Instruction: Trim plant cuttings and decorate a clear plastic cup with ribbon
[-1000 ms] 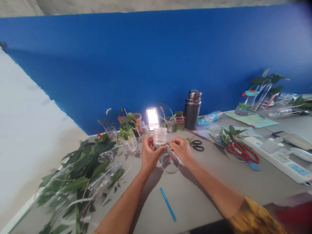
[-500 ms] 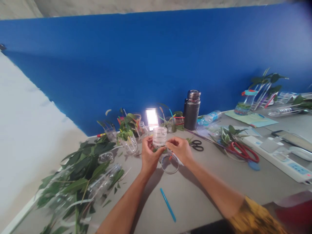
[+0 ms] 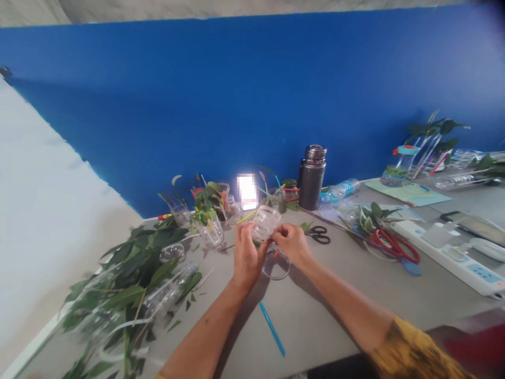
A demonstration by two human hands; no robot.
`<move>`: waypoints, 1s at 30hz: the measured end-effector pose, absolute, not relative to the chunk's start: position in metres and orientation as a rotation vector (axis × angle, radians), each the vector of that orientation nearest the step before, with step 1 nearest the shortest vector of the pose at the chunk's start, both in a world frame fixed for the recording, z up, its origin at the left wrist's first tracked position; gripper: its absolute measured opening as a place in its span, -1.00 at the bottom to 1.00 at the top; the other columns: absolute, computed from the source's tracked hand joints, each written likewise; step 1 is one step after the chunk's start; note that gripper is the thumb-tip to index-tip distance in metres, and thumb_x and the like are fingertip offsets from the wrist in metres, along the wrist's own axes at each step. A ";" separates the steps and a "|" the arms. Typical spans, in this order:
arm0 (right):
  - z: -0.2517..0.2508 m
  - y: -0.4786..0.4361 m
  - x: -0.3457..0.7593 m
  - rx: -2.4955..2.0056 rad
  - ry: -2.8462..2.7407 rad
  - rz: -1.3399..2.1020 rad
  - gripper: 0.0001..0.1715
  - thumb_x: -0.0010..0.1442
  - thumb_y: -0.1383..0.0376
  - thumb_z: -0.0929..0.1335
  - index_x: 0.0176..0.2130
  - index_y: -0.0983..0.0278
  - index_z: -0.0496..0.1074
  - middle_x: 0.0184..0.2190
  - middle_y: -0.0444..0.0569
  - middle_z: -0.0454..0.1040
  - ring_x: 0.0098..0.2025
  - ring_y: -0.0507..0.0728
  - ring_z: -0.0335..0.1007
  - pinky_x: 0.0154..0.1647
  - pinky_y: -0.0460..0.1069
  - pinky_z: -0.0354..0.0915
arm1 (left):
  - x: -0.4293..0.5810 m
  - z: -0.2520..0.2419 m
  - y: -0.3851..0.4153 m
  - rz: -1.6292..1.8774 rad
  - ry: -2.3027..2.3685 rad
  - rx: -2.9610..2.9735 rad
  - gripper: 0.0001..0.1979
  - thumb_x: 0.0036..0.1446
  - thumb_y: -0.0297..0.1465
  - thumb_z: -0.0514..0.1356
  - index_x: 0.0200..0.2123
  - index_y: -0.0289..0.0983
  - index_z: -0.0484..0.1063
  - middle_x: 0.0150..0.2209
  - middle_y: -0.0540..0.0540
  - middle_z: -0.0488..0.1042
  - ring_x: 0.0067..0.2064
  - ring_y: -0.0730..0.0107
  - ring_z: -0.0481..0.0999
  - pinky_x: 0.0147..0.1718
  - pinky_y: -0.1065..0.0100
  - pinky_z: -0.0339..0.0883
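Observation:
Both my hands are raised over the grey table, holding a cut section of clear ribbed plastic bottle (image 3: 265, 223) tilted to the right. My left hand (image 3: 248, 258) grips its lower side. My right hand (image 3: 292, 245) pinches at its lower edge, where a thin orange piece shows, partly hidden by my fingers. Just below my hands lies a clear round plastic ring (image 3: 275, 266). A blue drinking straw (image 3: 272, 330) lies nearer me, below my hands.
Black scissors (image 3: 319, 235) lie right of my hands, with red-handled scissors (image 3: 395, 247) further right. Leafy branches and cut bottles (image 3: 130, 273) cover the left. A dark thermos flask (image 3: 311, 178) stands at the back. A white power strip (image 3: 445, 258) lies at the right.
The bottle section has tipped from upright to leaning right, and my left hand has moved slightly lower and to the right. My right hand stays close to the bottle's lower edge.

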State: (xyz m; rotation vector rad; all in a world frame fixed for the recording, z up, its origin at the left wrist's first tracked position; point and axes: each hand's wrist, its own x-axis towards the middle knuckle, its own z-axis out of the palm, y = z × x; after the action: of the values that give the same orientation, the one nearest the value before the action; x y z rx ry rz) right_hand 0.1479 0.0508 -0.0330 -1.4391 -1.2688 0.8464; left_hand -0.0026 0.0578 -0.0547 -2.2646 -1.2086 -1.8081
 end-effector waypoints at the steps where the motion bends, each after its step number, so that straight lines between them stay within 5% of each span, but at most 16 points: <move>1: -0.033 0.051 0.148 -1.447 -1.275 0.837 -0.84 0.00 0.25 0.33 -0.52 0.26 0.46 -0.65 -0.17 0.43 -0.68 0.04 0.35 -0.66 -0.11 0.21 | -0.002 -0.054 0.058 -1.821 -1.220 -2.272 -0.58 0.22 -0.24 0.36 0.07 -0.22 0.35 -0.05 -0.18 0.46 0.01 0.12 0.50 0.03 0.10 0.42; 12: -0.037 0.054 0.151 -1.237 -1.235 1.009 -0.82 -0.03 0.21 0.29 -0.52 0.24 0.43 -0.69 -0.22 0.29 -0.65 0.02 0.24 -0.69 -0.12 0.25 | 0.005 -0.042 0.064 -2.845 -1.829 -2.304 -0.33 -0.28 -0.33 0.57 -0.10 -0.24 0.35 -0.12 -0.14 0.55 -0.08 0.15 0.62 -0.05 0.18 0.46; 30: -0.028 0.045 0.149 -1.227 -1.393 0.904 -0.80 0.04 0.17 0.28 -0.48 0.24 0.38 -0.62 -0.21 0.27 -0.58 0.00 0.21 -0.59 -0.13 0.21 | 0.004 -0.037 0.059 -2.890 -1.878 -2.336 -0.35 -0.20 -0.27 0.54 -0.04 -0.26 0.40 -0.06 -0.25 0.63 -0.03 0.10 0.65 0.01 0.13 0.48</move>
State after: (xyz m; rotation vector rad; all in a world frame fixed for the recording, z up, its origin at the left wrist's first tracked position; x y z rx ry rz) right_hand 0.1487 0.0452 -0.0280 -1.2265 -1.3932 0.9045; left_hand 0.0045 0.0592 -0.0370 -2.3356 -1.8782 -2.8901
